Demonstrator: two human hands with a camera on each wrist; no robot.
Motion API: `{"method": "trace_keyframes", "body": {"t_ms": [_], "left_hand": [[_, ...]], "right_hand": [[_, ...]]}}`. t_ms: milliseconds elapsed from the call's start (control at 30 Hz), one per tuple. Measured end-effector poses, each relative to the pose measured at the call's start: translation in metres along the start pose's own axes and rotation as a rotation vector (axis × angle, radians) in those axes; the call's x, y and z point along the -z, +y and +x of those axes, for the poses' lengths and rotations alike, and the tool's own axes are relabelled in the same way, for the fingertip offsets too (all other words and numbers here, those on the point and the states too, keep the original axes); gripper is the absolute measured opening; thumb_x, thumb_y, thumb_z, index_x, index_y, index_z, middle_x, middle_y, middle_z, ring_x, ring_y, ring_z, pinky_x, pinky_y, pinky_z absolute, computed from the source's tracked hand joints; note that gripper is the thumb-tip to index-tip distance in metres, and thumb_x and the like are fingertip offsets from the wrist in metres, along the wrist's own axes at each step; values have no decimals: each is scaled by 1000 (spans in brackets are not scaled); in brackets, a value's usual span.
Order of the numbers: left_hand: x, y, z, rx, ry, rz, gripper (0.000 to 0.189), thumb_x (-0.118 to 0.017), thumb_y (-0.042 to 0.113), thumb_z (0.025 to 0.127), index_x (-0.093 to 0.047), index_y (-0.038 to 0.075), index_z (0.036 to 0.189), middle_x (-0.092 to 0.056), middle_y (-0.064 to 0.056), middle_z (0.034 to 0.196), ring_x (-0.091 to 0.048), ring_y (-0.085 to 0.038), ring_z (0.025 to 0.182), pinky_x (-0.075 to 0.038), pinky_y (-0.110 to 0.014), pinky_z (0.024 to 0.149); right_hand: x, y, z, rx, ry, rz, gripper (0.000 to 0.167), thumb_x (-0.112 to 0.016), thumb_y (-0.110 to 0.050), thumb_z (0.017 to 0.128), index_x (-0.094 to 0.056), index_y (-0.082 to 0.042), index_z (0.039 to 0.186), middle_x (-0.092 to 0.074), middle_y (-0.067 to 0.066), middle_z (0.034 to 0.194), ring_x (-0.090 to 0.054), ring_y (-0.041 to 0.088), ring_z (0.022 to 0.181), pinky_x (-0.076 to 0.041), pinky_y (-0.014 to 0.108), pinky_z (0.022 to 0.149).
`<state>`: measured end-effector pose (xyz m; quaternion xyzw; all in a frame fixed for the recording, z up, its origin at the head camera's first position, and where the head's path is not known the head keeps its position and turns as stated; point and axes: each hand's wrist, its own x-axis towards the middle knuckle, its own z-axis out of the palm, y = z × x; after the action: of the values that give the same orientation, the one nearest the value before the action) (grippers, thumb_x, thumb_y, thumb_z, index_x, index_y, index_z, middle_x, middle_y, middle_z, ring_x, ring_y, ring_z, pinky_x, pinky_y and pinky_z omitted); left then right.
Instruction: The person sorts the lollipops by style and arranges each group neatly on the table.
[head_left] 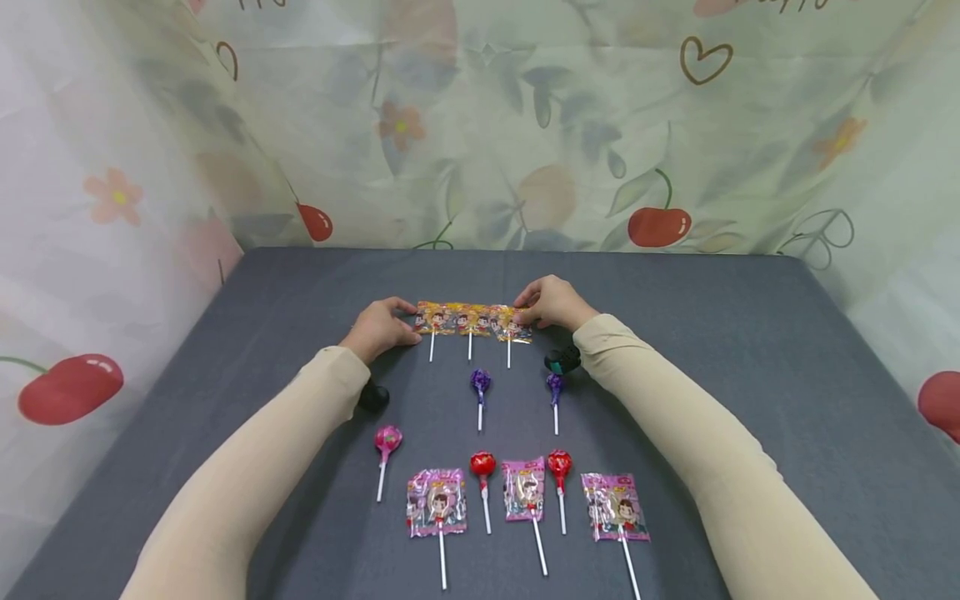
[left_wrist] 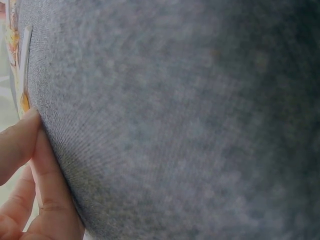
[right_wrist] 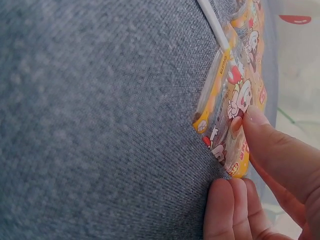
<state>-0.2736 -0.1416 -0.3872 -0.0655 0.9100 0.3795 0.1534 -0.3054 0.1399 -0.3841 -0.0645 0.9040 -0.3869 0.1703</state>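
Note:
Three lollipops in flat orange-and-clear wrappers lie side by side at the far part of the grey table, sticks toward me: a left one (head_left: 435, 318), a middle one (head_left: 472, 319) and a right one (head_left: 510, 325). My left hand (head_left: 381, 327) has its fingertips right at the left wrapper's outer edge, index and thumb spread in the head view. Only a sliver of wrapper shows in the left wrist view. With thumb on top of the printed wrapper and fingers at its edge, my right hand (head_left: 553, 302) pinches the right lollipop (right_wrist: 232, 107).
Closer to me lie two purple lollipops (head_left: 480, 382), one pink round lollipop (head_left: 387, 439) and two red lollipops (head_left: 483, 464). Three lollipops in flat pink wrappers (head_left: 437, 502) are nearest. A patterned curtain (head_left: 487, 125) hangs behind the table (head_left: 750, 350).

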Motion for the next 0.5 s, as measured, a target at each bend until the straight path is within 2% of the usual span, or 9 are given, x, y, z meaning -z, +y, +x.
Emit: {"method": "trace_keyframes", "body": {"t_ms": [500], "left_hand": [[0,2,-4,-2,-3,-14,51,-76,9,83,-56,11,129,-63,-4,85,-54,-13,71,-41,-26,67]], "right_hand": [[0,1,-1,-3,-12,7,31,-73,-12,86,-66,0,114,-63,20,119,-64,26,99,-55,33,78]]}}
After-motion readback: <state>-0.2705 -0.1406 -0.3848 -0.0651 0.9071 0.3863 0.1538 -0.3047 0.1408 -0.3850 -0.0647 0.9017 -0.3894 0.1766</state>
